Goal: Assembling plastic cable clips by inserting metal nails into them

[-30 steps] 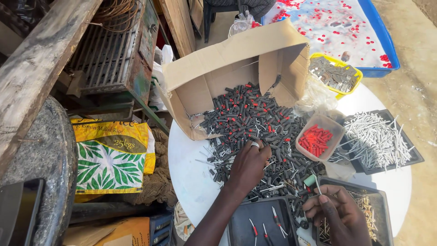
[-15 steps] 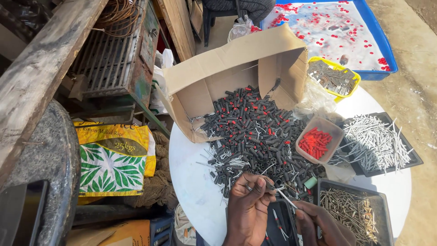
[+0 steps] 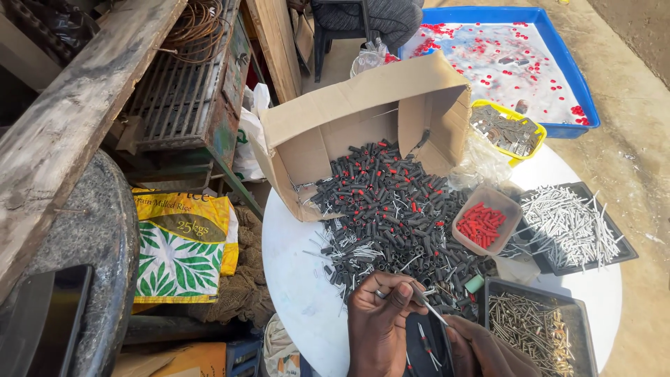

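Grey metal pin [image 3: 431, 307], thin and slanted, sits pinched between the fingertips of the left hand [image 3: 380, 321] at the near edge of the round white tabletop [image 3: 300, 293]. That hand is closed around it, thumb against forefinger. The right hand [image 3: 481, 349] lies just to the right, low at the near edge and partly cut off; its fingers curl near the pin's lower end, though whether they grip it I cannot tell. Beneath both hands rests a small black tray [image 3: 426, 349] with a few red-tipped pieces.

Farther out spreads a heap of black sleeves [image 3: 398, 223], some with red tips, spilling from a tipped cardboard box [image 3: 349, 119]. Right of the heap stands a clear tub of red plugs [image 3: 481, 223], then a black tray of white pins [image 3: 565, 223]. Near right, another black tray of brassy screws [image 3: 530, 335]. Far right lie a yellow tray [image 3: 509, 129] and a blue tray [image 3: 523, 63].
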